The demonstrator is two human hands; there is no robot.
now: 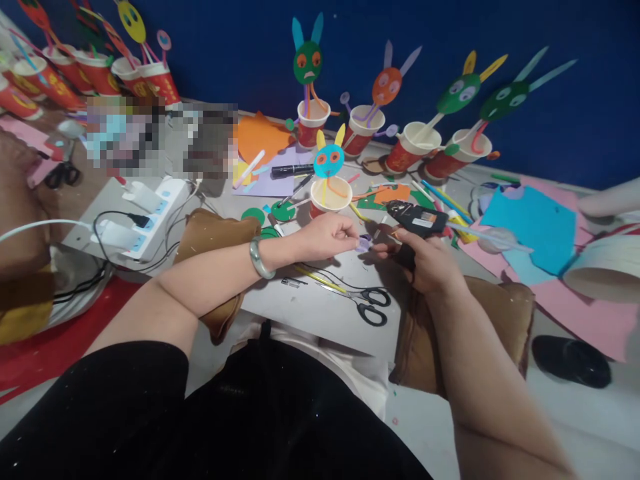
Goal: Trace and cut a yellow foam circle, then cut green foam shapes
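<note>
My left hand (327,237), with a pale bangle on the wrist, pinches a small light-purple paper piece (364,244) over the grey work board (320,307). My right hand (425,260) grips a black hot glue gun (415,219) whose tip points left toward that piece. Just behind my hands stands a paper cup (330,195) with a blue rabbit-face disc on a straw. Black-handled scissors (370,305) lie on the board below my hands.
Several finished cup figures with green and orange faces (310,120) line the blue wall. A white power strip (150,220) with cables sits left. Coloured paper sheets (530,227), straws and a black marker (293,171) are scattered around. A black shoe (570,360) lies right.
</note>
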